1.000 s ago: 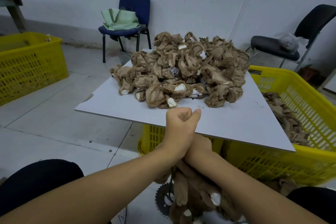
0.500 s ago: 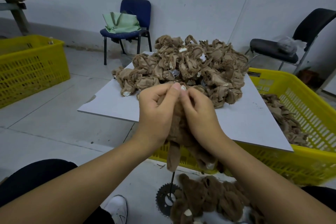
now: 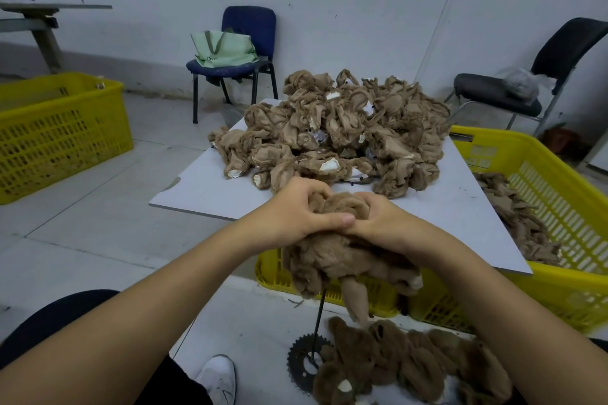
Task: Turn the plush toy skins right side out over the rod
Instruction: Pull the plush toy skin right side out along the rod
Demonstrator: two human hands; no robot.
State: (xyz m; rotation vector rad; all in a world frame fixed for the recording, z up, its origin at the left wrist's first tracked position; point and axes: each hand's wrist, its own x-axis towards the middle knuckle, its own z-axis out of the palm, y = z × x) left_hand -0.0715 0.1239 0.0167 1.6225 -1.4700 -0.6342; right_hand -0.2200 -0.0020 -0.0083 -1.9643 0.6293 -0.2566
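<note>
A brown plush toy skin [image 3: 342, 260] sits over the top of a thin black rod [image 3: 318, 319], fuzzy side showing, with limbs hanging down. My left hand [image 3: 296, 210] and my right hand [image 3: 378, 220] both grip its top, thumbs pressed into the fabric. The rod stands on a toothed black gear base [image 3: 304, 362] on the floor. A big heap of inside-out tan skins [image 3: 342, 131] lies on the grey board [image 3: 204, 187] just beyond my hands. Fuzzy turned skins [image 3: 411, 365] lie on the floor beside the rod.
A yellow crate [image 3: 559, 289] under the board holds more skins at right. Another yellow crate [image 3: 59, 128] stands at left. A blue chair [image 3: 243, 43] with a green bag and a black chair [image 3: 513, 92] stand by the wall. My white shoe [image 3: 217, 378] is near the gear.
My hands came up from low on the rod with the skin, then pressed it down. More fuzzy side now shows and the skin bunches below my hands.
</note>
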